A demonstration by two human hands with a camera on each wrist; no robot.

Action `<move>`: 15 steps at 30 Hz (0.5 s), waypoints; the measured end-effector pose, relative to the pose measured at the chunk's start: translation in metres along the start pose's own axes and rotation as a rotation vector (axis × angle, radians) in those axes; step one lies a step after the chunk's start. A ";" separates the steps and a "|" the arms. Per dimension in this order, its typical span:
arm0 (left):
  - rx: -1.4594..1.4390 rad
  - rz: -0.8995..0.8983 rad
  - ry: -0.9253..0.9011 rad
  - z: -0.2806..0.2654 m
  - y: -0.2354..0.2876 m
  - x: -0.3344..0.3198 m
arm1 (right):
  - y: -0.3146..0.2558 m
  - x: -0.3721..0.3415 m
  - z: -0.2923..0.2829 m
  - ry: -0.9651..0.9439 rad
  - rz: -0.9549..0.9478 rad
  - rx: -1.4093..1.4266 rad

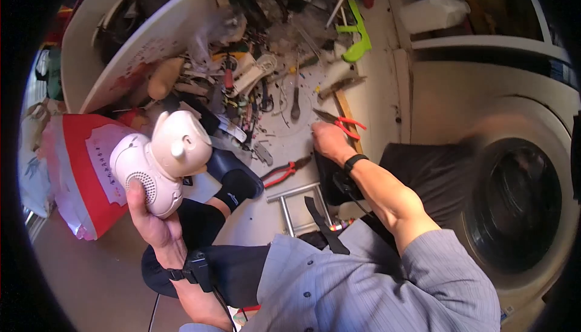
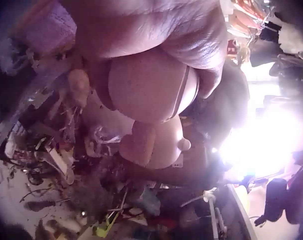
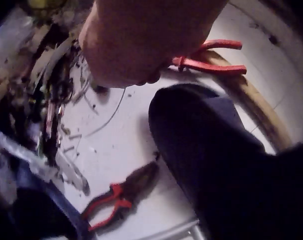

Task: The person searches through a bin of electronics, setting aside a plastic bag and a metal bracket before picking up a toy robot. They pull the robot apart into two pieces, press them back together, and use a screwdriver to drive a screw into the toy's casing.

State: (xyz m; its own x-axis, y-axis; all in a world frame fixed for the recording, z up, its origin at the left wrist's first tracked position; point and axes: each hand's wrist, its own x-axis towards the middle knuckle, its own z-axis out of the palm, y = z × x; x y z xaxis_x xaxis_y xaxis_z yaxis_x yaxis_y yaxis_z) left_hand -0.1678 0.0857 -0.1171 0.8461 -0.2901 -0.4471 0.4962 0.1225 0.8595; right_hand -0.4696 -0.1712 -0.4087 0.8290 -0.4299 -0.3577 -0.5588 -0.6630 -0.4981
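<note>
My left hand [image 1: 154,223] grips a pale animal-shaped toy [image 1: 181,141] by its round body, raised over the left side. The toy has a round speaker grille, ears and a small knob sticking out of its head. In the left wrist view the fingers wrap over its body [image 2: 146,85]. My right hand [image 1: 331,141] is low over the floor with its fingers curled under; I cannot tell whether they hold anything. Right beside it lie red-handled needle-nose pliers [image 1: 339,121]. Red-handled combination pliers [image 1: 284,171] lie nearer my feet, and a screwdriver [image 1: 295,105] lies farther off.
A heap of scrap parts and cables [image 1: 242,84] covers the floor ahead, beside a large tilted white tub [image 1: 145,41]. A red and white bag [image 1: 91,168] stands left. On the right is a front-loading washing machine [image 1: 514,193]. A green plastic piece [image 1: 358,38] lies at the back.
</note>
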 end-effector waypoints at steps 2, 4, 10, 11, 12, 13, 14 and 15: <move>-0.036 0.056 0.055 -0.002 0.018 0.001 | 0.011 0.011 -0.022 0.041 0.076 -0.096; -0.078 0.110 0.116 -0.004 0.030 0.003 | 0.022 0.016 -0.031 0.051 0.166 -0.096; -0.050 0.207 0.258 -0.019 0.046 0.006 | 0.006 0.028 -0.017 -0.023 0.112 -0.045; -0.048 0.201 0.289 -0.018 0.052 0.001 | -0.003 0.033 -0.011 -0.038 0.057 -0.002; -0.051 0.212 0.295 -0.017 0.061 -0.003 | -0.012 0.042 -0.007 -0.053 0.002 0.038; -0.064 0.198 0.254 -0.015 0.073 -0.008 | -0.026 0.055 -0.006 -0.031 -0.069 0.109; -0.079 0.186 0.215 -0.012 0.084 -0.012 | -0.042 0.070 -0.005 -0.032 -0.082 0.108; -0.074 0.189 0.210 -0.008 0.093 -0.015 | -0.069 0.088 -0.012 0.010 -0.076 0.134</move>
State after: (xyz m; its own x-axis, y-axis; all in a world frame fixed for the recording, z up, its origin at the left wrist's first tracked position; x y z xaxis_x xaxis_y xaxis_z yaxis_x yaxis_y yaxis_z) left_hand -0.1331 0.1091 -0.0326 0.9429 -0.0538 -0.3288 0.3322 0.2269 0.9155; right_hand -0.3579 -0.1710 -0.3964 0.8687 -0.3884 -0.3075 -0.4922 -0.6064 -0.6245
